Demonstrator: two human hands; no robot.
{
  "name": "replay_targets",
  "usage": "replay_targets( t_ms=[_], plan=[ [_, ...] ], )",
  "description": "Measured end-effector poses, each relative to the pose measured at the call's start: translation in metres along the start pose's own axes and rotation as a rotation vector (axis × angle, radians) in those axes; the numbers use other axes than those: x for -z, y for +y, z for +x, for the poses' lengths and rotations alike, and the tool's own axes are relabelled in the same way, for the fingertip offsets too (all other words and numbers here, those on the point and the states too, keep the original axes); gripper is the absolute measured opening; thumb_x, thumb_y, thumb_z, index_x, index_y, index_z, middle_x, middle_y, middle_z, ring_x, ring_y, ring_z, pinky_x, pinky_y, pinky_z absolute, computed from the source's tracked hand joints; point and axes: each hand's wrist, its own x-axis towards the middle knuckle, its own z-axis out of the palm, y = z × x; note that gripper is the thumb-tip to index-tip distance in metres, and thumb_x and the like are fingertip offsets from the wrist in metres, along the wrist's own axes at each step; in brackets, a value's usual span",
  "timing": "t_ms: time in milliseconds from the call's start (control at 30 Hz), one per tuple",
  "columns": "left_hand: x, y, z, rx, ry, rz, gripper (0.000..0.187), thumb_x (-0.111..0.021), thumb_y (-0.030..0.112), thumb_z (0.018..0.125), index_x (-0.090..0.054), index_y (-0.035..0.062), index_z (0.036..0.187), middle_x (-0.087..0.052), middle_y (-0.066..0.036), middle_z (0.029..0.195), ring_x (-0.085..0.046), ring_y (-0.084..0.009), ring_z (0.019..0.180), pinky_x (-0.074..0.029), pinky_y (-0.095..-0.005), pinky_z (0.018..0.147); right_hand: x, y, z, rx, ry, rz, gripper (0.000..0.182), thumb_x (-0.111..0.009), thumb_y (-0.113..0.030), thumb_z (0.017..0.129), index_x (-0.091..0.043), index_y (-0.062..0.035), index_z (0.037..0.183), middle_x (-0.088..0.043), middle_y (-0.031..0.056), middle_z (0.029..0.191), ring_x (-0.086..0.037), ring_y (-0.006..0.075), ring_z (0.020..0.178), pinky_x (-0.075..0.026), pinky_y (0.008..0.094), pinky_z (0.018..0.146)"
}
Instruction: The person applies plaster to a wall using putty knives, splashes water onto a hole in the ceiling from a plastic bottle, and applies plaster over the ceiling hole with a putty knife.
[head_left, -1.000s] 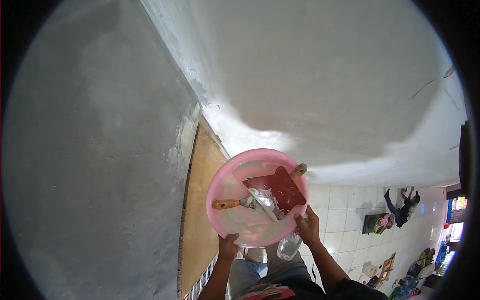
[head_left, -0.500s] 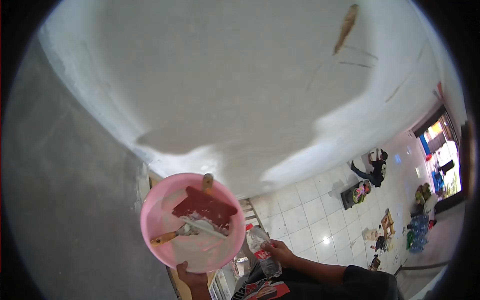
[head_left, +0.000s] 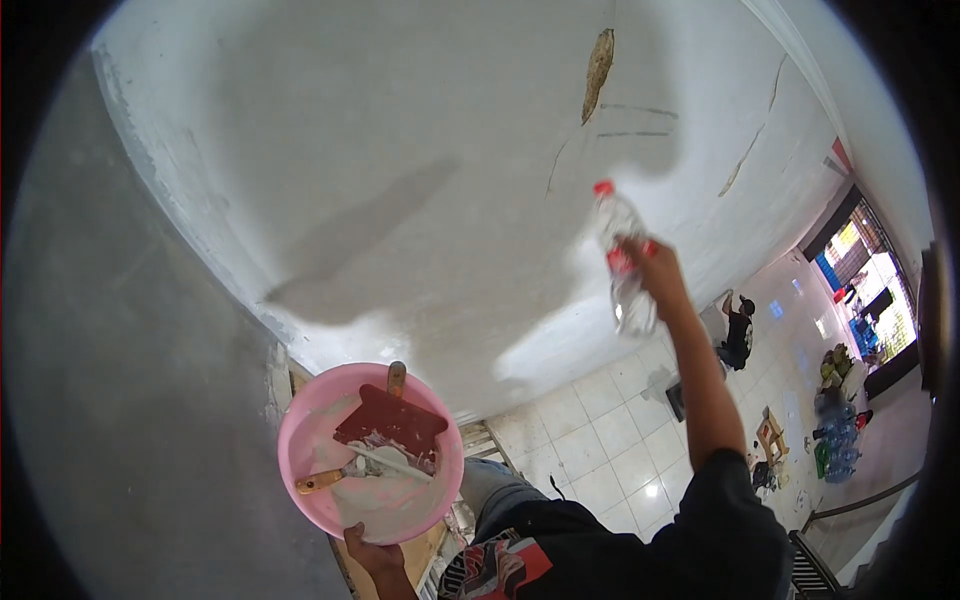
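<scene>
My right hand [head_left: 652, 268] is closed round a clear plastic bottle [head_left: 632, 312] with a red cap and a red label, lifted in front of the wall. The bottle's cap points up. At the lower left, my left hand [head_left: 372, 548] grips the near rim of a pink basin [head_left: 290, 452]. Inside the basin lie pale, wet paste [head_left: 385, 508], a wide dark-red spreader [head_left: 385, 415] with a wooden handle, and a smaller scraper with a wooden handle [head_left: 320, 482]. Part of my left hand's fingers is hidden under the basin.
A grey-white wall [head_left: 480, 100] with a brown gouge [head_left: 598, 75] and cracks faces me. Far below is a tiled floor [head_left: 610, 420]. Another person [head_left: 738, 335] is by the wall, and water jugs [head_left: 838, 440] stand farther right.
My right hand has raised the bottle from beside the basin, up and to the right, in front of the wall. My left hand still holds the basin. The view has shifted somewhat.
</scene>
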Motion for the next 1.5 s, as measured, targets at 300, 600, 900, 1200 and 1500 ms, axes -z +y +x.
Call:
replay_targets(
  t_ms=[300, 600, 900, 1200, 1500],
  plan=[
    [-0.002, -0.012, -0.001, 0.011, 0.008, -0.031, 0.074, -0.055, 0.023, 0.071, -0.038, 0.0003, 0.14, -0.049, -0.015, 0.129, -0.046, -0.0342, 0.123, -0.037, -0.0491, 0.106, 0.043, -0.091, 0.08, 0.154, 0.016, -0.262, 0.043, -0.065, -0.042, 0.092, -0.067, 0.0014, 0.093, -0.063, 0.0029, 0.075, -0.056, 0.0103, 0.061, -0.046, 0.0285, 0.057],
    [-0.015, -0.009, -0.016, 0.019, -0.02, -0.017, 0.07, -0.054, 0.023, 0.073, -0.04, -0.0016, 0.137, -0.05, -0.015, 0.126, -0.048, -0.0328, 0.121, -0.037, -0.0486, 0.106, 0.123, -0.196, 0.083, 0.318, 0.08, -0.606, 0.051, -0.064, -0.047, 0.088, -0.064, 0.0034, 0.081, -0.06, 0.0085, 0.065, -0.058, 0.0168, 0.054, -0.048, 0.0325, 0.051],
    [0.0, -0.001, -0.003, 0.095, -0.04, -0.013, 0.058, -0.053, 0.018, 0.076, -0.043, -0.0033, 0.13, -0.052, -0.014, 0.122, -0.05, -0.0305, 0.119, -0.039, -0.046, 0.106, 0.113, -0.268, 0.05, 0.371, 0.142, -0.829, 0.057, -0.063, -0.052, 0.085, -0.064, 0.0043, 0.079, -0.061, 0.0109, 0.065, -0.061, 0.0202, 0.054, -0.05, 0.0345, 0.053],
    [0.001, 0.012, 0.003, 0.126, -0.057, 0.015, 0.054, -0.052, 0.015, 0.076, -0.044, -0.0044, 0.126, -0.052, -0.014, 0.12, -0.051, -0.0307, 0.117, -0.039, -0.0453, 0.106, 0.086, -0.265, 0.07, 0.408, 0.17, -0.815, 0.059, -0.063, -0.053, 0.085, -0.063, 0.0054, 0.078, -0.061, 0.0132, 0.065, -0.061, 0.023, 0.051, -0.052, 0.0363, 0.05],
    [-0.007, 0.003, -0.001, 0.094, 0.015, 0.035, 0.057, -0.052, 0.016, 0.075, -0.044, -0.0041, 0.128, -0.052, -0.015, 0.122, -0.05, -0.0314, 0.118, -0.039, -0.0448, 0.106, 0.094, -0.252, 0.112, 0.52, 0.251, -0.826, 0.058, -0.062, -0.052, 0.086, -0.062, 0.0057, 0.08, -0.062, 0.0163, 0.066, -0.061, 0.0265, 0.049, -0.052, 0.0397, 0.054]
  ],
)
